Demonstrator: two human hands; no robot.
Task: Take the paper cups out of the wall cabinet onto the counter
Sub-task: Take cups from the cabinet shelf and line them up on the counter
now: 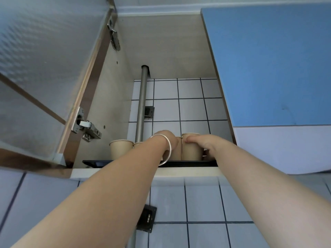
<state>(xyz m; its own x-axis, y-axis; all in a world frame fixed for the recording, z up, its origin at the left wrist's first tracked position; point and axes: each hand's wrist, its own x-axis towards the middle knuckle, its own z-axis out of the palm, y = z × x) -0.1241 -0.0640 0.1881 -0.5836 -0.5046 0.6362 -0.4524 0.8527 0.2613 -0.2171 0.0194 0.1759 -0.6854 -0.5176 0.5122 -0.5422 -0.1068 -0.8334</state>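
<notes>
- While both arms reach up into the open wall cabinet [168, 43], the paper cups [121, 149] stand upright on a dark tray [100, 162] at the front of its shelf, none yet down on the surface, which is out of view.
- The right hand [202, 143] wraps the side wall of the right-most cup [190, 151], thumb across the front just under the rim.
- The left hand [165, 138], a bangle [166, 149] on its wrist, is curled over the cup next to it [176, 149]; its fingers are hidden behind the wrist, so it probably grips that cup, but I cannot tell for sure.
- Two more cups sit further left beside a metal pipe [142, 104], untouched.
- Handling, as I judge it: empty paper cups are very light and thin-walled, so they crush or go oval under a hard squeeze and tip over at a nudge.
- Best hold is a gentle wrap around the upper half, where the rolled rim stiffens the wall.
- Neighbours stand touching, so a straight lift clears them more safely than a sideways drag.
</notes>
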